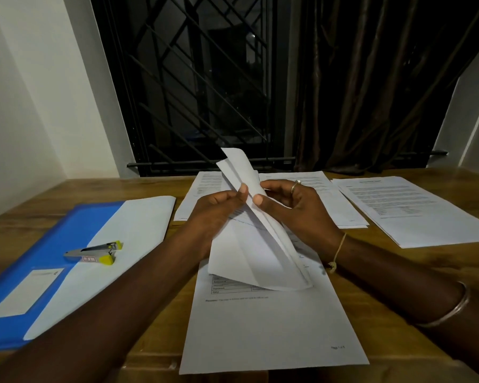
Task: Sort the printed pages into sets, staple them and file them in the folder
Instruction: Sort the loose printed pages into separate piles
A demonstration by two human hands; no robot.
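Above the wooden table (398, 261), both hands pinch a bent sheaf of printed pages (257, 244) — left hand (219, 208) and right hand (293, 205), thumbs pressed on the fold. A yellow stapler (96, 252) lies on the blue folder (75, 236) — stacks of pages (409, 208) wait beyond.

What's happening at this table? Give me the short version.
A person is sorting printed pages at a wooden table. The left hand and right hand together pinch a few sheets, lifted above a page lying in front. More pages lie in piles at the far side. The stapler rests unused on a white sheet on the blue folder to the left.
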